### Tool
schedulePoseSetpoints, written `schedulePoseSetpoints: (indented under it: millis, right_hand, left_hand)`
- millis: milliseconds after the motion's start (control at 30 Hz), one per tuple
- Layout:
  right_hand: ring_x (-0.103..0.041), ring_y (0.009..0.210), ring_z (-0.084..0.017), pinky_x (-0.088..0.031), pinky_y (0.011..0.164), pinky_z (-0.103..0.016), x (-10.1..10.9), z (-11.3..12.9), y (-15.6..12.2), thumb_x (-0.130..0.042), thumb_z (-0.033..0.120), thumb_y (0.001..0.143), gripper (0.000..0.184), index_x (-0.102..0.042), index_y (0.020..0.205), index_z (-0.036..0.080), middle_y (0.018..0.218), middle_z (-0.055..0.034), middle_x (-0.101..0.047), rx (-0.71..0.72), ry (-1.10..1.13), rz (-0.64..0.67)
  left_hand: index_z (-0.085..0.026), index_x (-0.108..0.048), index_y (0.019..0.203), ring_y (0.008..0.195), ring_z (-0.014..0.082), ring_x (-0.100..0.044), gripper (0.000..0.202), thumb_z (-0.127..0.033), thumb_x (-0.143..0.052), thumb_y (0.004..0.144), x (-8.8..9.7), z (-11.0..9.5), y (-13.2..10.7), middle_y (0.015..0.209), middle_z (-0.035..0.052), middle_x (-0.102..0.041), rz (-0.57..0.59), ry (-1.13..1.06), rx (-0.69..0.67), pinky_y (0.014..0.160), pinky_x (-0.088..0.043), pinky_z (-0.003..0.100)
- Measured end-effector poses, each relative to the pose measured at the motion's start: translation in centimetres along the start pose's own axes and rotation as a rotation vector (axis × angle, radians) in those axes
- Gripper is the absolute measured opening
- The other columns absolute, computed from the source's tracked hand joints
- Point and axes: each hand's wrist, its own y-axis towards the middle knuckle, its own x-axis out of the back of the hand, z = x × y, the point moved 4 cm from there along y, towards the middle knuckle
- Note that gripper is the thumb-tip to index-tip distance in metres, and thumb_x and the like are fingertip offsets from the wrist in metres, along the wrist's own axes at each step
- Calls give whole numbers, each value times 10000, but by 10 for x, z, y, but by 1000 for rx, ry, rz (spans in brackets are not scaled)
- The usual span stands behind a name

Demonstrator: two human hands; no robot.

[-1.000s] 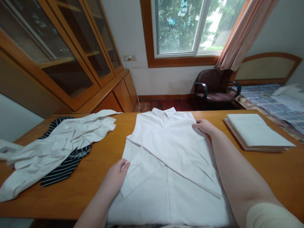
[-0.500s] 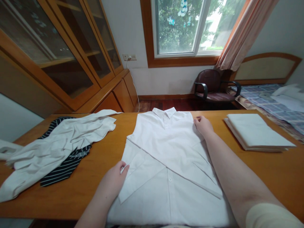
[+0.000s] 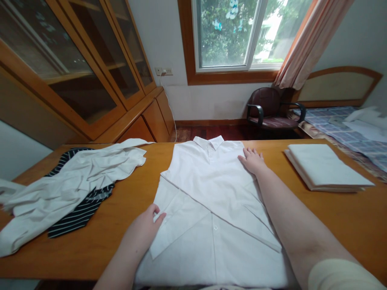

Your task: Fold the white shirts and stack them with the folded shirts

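A white button shirt (image 3: 211, 201) lies flat on the wooden table (image 3: 127, 201), collar toward the window, with its right side folded diagonally across the front. My left hand (image 3: 143, 229) pinches the edge of the short sleeve at the shirt's left side. My right hand (image 3: 252, 160) rests flat, fingers spread, on the shirt's far right shoulder near the collar.
A heap of crumpled white and black-striped clothes (image 3: 66, 189) covers the table's left part. A stack of folded white cloth (image 3: 326, 167) sits at the right. Beyond the table are a dark armchair (image 3: 272, 110), a bed (image 3: 347, 121) and wooden cabinets (image 3: 90, 80).
My right hand slid up toward the collar and flattened with fingers spread. My left hand drew the sleeve edge slightly down and outward.
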Motion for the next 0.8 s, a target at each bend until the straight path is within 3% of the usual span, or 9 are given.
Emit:
schedulePoseSetpoints:
  millis: [100,167,300,400,500,633,733,800]
  right_hand:
    - [-253,1353,-323,-181,1084,-523,13,1,-3,-342,458,909,608,-375,1394,93,1458,-179,-342,-7,12,-164]
    - [-344,1310,-274,-232,1092,-420,19,9,-7,-380,379,905,532,-433,1355,101,1419,-155,-413,112,59,-225]
    - [-465,1218,-215,-320,1052,-312,14,32,-16,-424,368,894,423,-559,1247,178,1336,-88,-520,393,154,-119]
    - [-455,1234,-216,-309,1064,-322,7,41,-17,-463,389,878,446,-552,1255,168,1337,-97,-516,442,130,-65]
    - [-376,1303,-231,-262,1095,-328,1,41,-15,-469,405,873,511,-504,1305,135,1390,-118,-457,428,74,-41]
    - [-232,1375,-299,-195,1121,-388,-4,34,-10,-475,506,848,683,-403,1381,85,1470,-174,-321,292,-16,-9]
    - [-216,1381,-297,-180,1124,-379,-5,32,-10,-434,556,853,731,-373,1396,70,1481,-189,-288,274,-40,17]
    - [-228,1378,-282,-186,1121,-372,-4,31,-10,-411,566,861,711,-382,1391,92,1479,-173,-302,283,-32,17]
  left_hand:
    - [-175,-565,971,854,274,-621,327,-441,-427,839,7,-4,-2,923,122,-661,-45,53,-5,682,-422,328]
    - [-157,-589,1013,937,283,-603,360,-431,-436,838,16,-14,-4,1006,142,-647,-102,88,-68,757,-425,346]
    - [-177,-595,1093,1047,269,-561,364,-402,-488,829,36,-52,-1,1135,130,-610,-113,114,-247,876,-398,349]
    - [-191,-579,1135,1091,283,-533,394,-421,-510,823,48,-93,14,1188,127,-586,-101,166,-394,901,-388,371]
    - [-188,-581,1141,1130,296,-509,424,-455,-514,818,53,-135,47,1230,126,-565,-87,217,-458,936,-373,385]
    - [-159,-501,1264,1249,292,-415,497,-455,-431,870,41,-177,106,1356,154,-472,-146,207,-519,1014,-318,399]
    - [-159,-375,1388,1385,294,-192,589,-473,-381,890,16,-186,138,1507,145,-254,-226,197,-502,1101,-167,448]
    - [-175,-312,1430,1394,290,-169,618,-488,-340,897,-2,-183,151,1519,129,-232,-233,195,-476,1107,-137,471]
